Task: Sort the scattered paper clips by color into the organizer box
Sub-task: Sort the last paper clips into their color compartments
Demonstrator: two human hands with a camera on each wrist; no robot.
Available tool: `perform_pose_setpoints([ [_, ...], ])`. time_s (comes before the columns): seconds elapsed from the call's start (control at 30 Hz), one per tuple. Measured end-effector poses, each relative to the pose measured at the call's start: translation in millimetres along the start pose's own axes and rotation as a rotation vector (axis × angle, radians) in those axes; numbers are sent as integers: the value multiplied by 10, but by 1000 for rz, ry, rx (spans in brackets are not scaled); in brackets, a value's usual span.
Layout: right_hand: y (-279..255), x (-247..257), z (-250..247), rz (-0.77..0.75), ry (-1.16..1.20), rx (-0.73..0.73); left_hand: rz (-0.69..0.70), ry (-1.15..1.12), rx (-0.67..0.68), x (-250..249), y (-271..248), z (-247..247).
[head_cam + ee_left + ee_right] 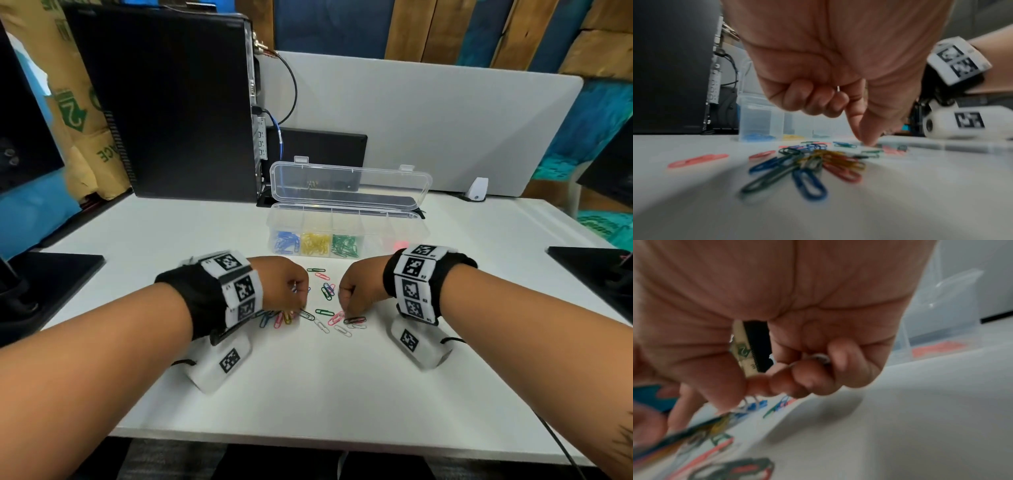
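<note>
Coloured paper clips [325,291] lie scattered on the white table between my hands, with white clips [322,325] nearer me. The clear organizer box [346,219] stands behind them, lid up, holding blue [286,241], yellow [315,244], green [345,245] and pink [400,245] clips in separate compartments. My left hand [301,301] is over the pile's left side. Its curled fingers [818,100] hold a silvery clip [838,89], while thumb and index pinch down at the table. My right hand [344,305] holds white clips [818,356] in curled fingers and pinches another white clip [750,400].
A black computer tower [164,102] stands at the back left with cables beside it. Black monitor bases sit at the left [51,270] and right [596,267] edges. A grey divider panel [445,120] closes the back of the table.
</note>
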State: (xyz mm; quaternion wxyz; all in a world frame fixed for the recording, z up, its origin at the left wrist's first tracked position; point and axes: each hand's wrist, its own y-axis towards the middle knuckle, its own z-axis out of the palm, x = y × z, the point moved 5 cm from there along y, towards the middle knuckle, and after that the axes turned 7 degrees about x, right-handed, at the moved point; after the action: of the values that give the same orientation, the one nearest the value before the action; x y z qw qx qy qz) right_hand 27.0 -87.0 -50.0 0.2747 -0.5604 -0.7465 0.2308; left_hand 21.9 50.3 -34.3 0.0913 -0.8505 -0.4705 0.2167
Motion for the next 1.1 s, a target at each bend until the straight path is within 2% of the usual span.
perform_pose_setpoints([
  [0.07, -44, -47, -28, 8, 97, -10, 36, 106, 7, -47, 9, 53],
  [0.27, -90, -267, -26, -11, 469, -9, -17, 138, 103, -29, 153, 154],
  [0.43, -118, -339, 39, -75, 739, 4, -18, 164, 103, -18, 191, 153],
  [0.57, -147, -360, 85, -63, 813, 42, -1, 137, 67, -18, 156, 115],
  [0.7, -161, -320, 141, 0, 832, 56, 16, 95, -42, -7, 99, 28],
  [0.77, -175, -296, 143, -3, 798, 42, 8, 2, -45, 22, 87, -16],
  [0.93, -253, -167, 163, -27, 462, 38, -9, -429, 44, 52, 54, -42],
  [1.1, -338, -81, 161, 11, 175, -116, -61, -560, 64, 23, 36, 12],
])
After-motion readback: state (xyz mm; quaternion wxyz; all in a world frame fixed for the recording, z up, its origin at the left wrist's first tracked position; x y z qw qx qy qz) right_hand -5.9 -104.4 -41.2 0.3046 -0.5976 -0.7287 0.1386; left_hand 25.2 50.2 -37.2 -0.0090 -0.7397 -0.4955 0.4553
